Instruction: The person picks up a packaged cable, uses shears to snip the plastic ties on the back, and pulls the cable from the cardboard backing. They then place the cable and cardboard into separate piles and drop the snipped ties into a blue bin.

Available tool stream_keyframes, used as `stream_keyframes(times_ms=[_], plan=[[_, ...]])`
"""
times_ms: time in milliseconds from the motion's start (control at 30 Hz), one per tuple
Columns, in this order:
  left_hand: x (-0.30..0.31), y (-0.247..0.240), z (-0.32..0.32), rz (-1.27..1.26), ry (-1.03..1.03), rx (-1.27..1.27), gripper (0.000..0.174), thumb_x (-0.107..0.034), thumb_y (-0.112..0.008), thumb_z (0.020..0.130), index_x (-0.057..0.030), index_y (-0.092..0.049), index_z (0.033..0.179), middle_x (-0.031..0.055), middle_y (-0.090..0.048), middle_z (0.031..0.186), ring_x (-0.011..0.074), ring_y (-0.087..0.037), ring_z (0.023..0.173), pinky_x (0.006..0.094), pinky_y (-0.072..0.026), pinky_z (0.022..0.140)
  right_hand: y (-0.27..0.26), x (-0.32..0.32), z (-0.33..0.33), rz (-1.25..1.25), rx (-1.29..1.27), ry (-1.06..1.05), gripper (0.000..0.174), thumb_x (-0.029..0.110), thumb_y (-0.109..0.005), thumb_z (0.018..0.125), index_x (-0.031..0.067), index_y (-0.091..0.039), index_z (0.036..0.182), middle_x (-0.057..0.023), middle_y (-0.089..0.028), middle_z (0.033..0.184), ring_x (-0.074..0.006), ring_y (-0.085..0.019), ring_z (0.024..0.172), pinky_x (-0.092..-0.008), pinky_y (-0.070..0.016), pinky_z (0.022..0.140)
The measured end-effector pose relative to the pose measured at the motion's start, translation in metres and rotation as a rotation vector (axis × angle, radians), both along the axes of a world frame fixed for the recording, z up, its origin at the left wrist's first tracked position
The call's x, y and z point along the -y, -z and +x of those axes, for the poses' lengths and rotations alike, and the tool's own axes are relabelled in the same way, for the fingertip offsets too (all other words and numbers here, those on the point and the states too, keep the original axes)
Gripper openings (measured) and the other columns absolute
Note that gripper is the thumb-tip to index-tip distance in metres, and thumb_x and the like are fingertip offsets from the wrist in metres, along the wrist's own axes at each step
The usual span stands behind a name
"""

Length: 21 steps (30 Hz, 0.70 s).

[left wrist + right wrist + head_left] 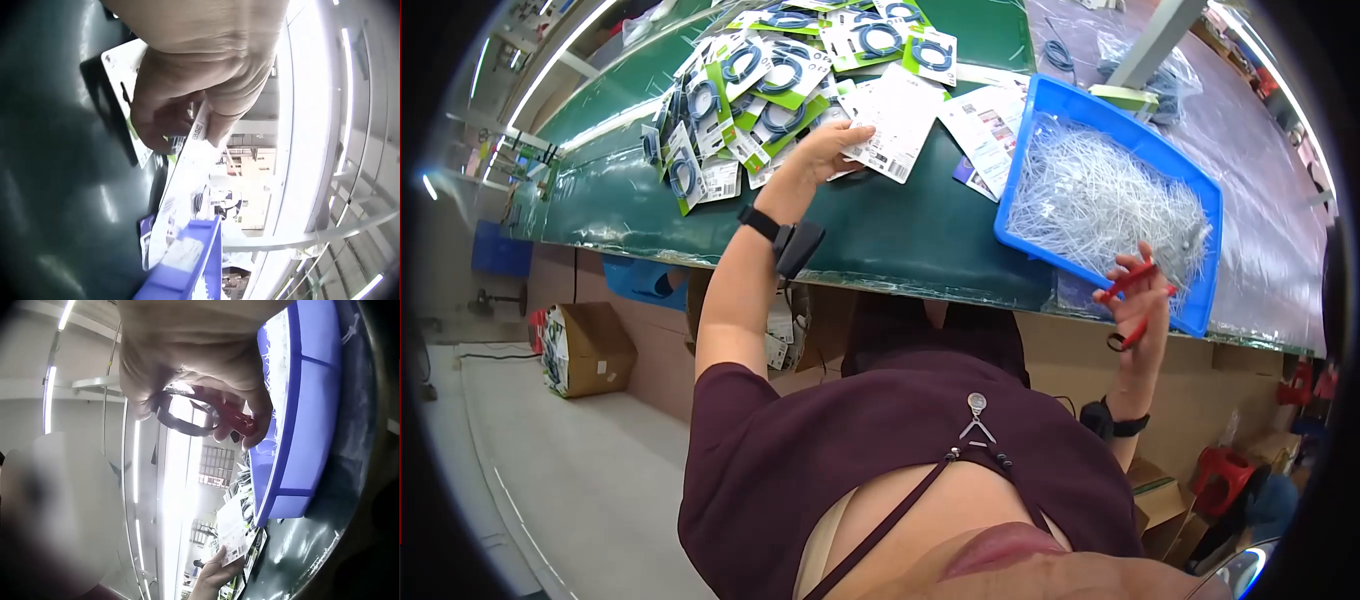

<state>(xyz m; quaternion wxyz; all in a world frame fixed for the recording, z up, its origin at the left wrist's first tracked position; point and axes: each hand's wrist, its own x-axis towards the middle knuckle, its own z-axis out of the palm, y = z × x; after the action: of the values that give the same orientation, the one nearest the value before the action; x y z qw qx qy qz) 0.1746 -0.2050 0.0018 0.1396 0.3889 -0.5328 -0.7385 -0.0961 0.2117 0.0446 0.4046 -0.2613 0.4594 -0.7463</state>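
My left hand (828,150) pinches a white printed card (895,122) by its near edge, thumb on top, over the green table. In the left wrist view the fingers of the left hand (187,87) curl round the edge of the card (181,178). My right hand (1142,300) holds red-handled scissors (1135,280) at the near edge of the blue tray (1112,100). From the right wrist, the red handle (234,419) lies within the curled fingers of the right hand (200,381).
Many carded cables (780,75) lie heaped at the back left of the green table (880,245). Clear thin strips (1090,190) fill the tray. Printed sheets (990,125) lie left of it, and a post (1160,40) rises behind.
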Motion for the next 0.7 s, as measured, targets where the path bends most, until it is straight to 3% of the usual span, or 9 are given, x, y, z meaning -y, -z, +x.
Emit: stream_keyframes(times_ms=[33,133,200,233,300,467,700], plan=[[-0.015,0.0,-0.003,0.001,0.01,0.005,0.037,-0.025,-0.062,0.092,-0.002,-0.055,0.121,0.0127,-0.065,0.111,0.0238,-0.064,0.103,0.0384,-0.0537,0.084,0.0,0.006,0.004,0.023,-0.075,-0.022,0.086,0.05,-0.064,0.086,0.001,-0.027,0.146,-0.0114,-0.052,0.126,-0.0217,-0.052,0.112,-0.0435,-0.0485,0.09],[-0.064,-0.003,-0.025,0.112,-0.043,-0.306,0.038,-0.026,-0.056,0.097,-0.0036,-0.048,0.127,0.0094,-0.061,0.119,0.0227,-0.065,0.101,0.0399,-0.0563,0.082,-0.001,0.025,0.019,0.072,-0.225,-0.036,0.079,0.043,-0.066,0.087,0.0023,-0.032,0.144,-0.0096,-0.054,0.121,-0.0197,-0.053,0.108,-0.0378,-0.0486,0.088],[-0.095,-0.018,-0.039,0.118,0.019,-0.361,0.039,-0.026,-0.055,0.098,-0.0032,-0.045,0.128,0.01,-0.06,0.12,0.0231,-0.064,0.102,0.0402,-0.0565,0.082,0.001,0.034,0.03,0.285,-0.774,0.15,0.07,0.034,-0.073,0.082,0.0041,-0.043,0.138,-0.0086,-0.056,0.114,-0.0205,-0.054,0.102,-0.0357,-0.0452,0.087],[-0.11,-0.029,-0.046,0.12,0.058,-0.418,0.04,-0.025,-0.054,0.098,-0.0029,-0.043,0.129,0.0107,-0.059,0.121,0.0235,-0.064,0.103,0.0405,-0.0567,0.083,-0.005,0.039,0.034,0.302,-0.771,0.177,0.07,0.034,-0.073,0.082,0.0041,-0.043,0.138,-0.0086,-0.056,0.114,-0.0205,-0.054,0.102,-0.0357,-0.0452,0.087],[-0.137,-0.044,-0.06,0.135,0.134,-0.474,0.041,-0.025,-0.053,0.099,-0.0026,-0.041,0.131,0.0113,-0.058,0.123,0.0239,-0.064,0.103,0.0408,-0.057,0.084,-0.021,0.047,0.037,0.484,-1.506,0.374,0.067,0.029,-0.077,0.075,0.0039,-0.049,0.131,-0.0093,-0.057,0.104,-0.0245,-0.055,0.097,-0.0374,-0.0418,0.088],[-0.183,-0.053,-0.086,0.121,0.22,-0.529,0.042,-0.022,-0.054,0.098,-0.0012,-0.04,0.132,0.0129,-0.057,0.122,0.0228,-0.062,0.106,0.039,-0.0566,0.087,-0.022,0.039,0.029,0.576,-1.474,0.382,0.066,0.027,-0.077,0.073,0.005,-0.05,0.128,-0.0099,-0.056,0.098,-0.028,-0.054,0.094,-0.0399,-0.0396,0.087],[-0.203,-0.044,-0.104,0.072,0.275,-0.551,0.044,-0.019,-0.056,0.097,-0.0003,-0.039,0.133,0.0112,-0.056,0.122,0.0189,-0.059,0.108,0.033,-0.053,0.09,-0.017,0.022,0.02,0.619,-1.474,0.398,0.063,0.027,-0.077,0.073,0.0051,-0.051,0.126,-0.01,-0.058,0.098,-0.0275,-0.055,0.094,-0.0393,-0.041,0.085]])
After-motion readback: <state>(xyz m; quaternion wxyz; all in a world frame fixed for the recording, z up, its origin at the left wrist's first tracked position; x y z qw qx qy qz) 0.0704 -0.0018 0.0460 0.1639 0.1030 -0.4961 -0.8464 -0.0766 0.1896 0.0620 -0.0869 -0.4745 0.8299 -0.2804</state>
